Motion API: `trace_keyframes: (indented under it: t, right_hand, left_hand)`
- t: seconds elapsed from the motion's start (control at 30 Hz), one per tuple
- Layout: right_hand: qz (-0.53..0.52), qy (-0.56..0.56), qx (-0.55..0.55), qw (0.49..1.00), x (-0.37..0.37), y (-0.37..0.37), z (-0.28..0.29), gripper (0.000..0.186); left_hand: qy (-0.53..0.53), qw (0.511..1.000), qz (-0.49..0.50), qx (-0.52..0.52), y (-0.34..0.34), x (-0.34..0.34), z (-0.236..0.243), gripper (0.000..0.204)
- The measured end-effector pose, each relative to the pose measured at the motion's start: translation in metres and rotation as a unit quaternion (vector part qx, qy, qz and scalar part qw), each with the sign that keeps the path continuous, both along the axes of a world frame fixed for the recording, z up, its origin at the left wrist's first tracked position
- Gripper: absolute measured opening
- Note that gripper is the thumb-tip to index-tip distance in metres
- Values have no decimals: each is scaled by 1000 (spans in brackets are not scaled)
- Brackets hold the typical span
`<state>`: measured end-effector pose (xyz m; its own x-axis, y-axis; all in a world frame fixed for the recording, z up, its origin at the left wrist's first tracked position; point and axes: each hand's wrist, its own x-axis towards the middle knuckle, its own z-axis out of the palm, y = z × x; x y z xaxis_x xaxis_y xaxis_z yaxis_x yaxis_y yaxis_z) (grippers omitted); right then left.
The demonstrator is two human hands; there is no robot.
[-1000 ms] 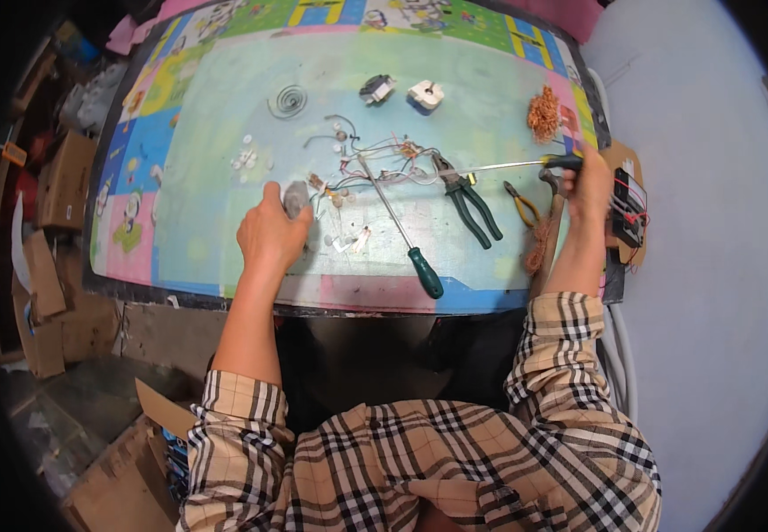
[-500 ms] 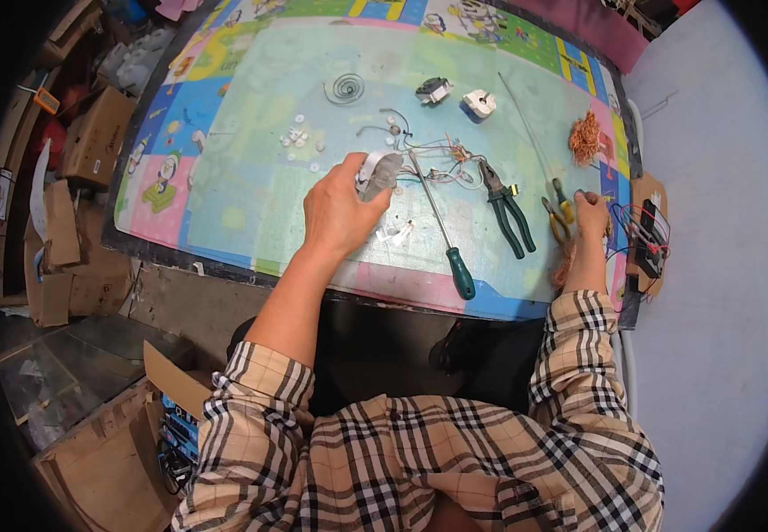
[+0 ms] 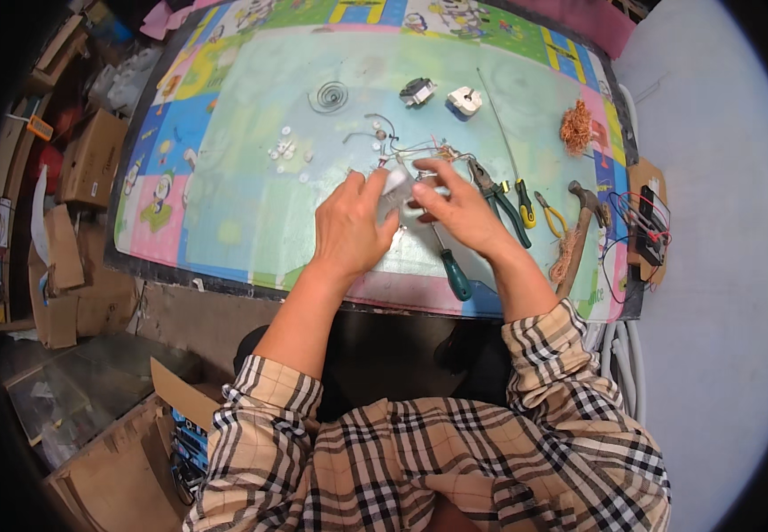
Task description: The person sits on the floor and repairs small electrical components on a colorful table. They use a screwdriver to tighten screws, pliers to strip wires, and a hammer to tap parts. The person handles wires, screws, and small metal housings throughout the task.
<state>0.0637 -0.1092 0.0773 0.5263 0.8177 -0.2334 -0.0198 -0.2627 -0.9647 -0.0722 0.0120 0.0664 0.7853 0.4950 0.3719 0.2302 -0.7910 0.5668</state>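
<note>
Above the middle of the table, my left hand [image 3: 353,222] grips a small grey and white plastic part [image 3: 399,186] between thumb and fingers. Just to its right is my right hand [image 3: 463,208], fingers parted and curved toward the part; whether they touch it is unclear. Under and beside the right hand lies a screwdriver with a green handle [image 3: 457,277], its shaft partly covered. Thin loose wires [image 3: 441,149] spread behind both hands. Green-handled pliers [image 3: 506,204] rest right of the right hand.
Farther right lie a yellow screwdriver [image 3: 525,204], small yellow pliers [image 3: 552,213], a hammer [image 3: 583,226] and a copper wire bundle [image 3: 576,129]. Toward the back are a spiral spring [image 3: 329,96], a dark block [image 3: 417,91], a white block [image 3: 464,101] and several small white pieces [image 3: 284,149].
My right hand has left the tools at the right edge and come to the part in my left hand. The hammer and small pliers now show fully. My left hand has shifted slightly right.
</note>
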Motion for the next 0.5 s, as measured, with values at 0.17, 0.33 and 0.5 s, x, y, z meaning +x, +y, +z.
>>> trace_keyframes:
  t: [0.17,0.33,0.5]
  right_hand:
    - [-53,134,7,990,0,8,0,50]
    - [-99,154,56,981,19,6,8,55]
    - [-135,141,-22,980,41,2,-15,57]
  left_hand:
    - [-36,998,-42,26,-13,7,2,49]
    - [-68,995,-38,-57,-13,9,4,50]
    - [-37,997,-22,-69,-7,10,0,35]
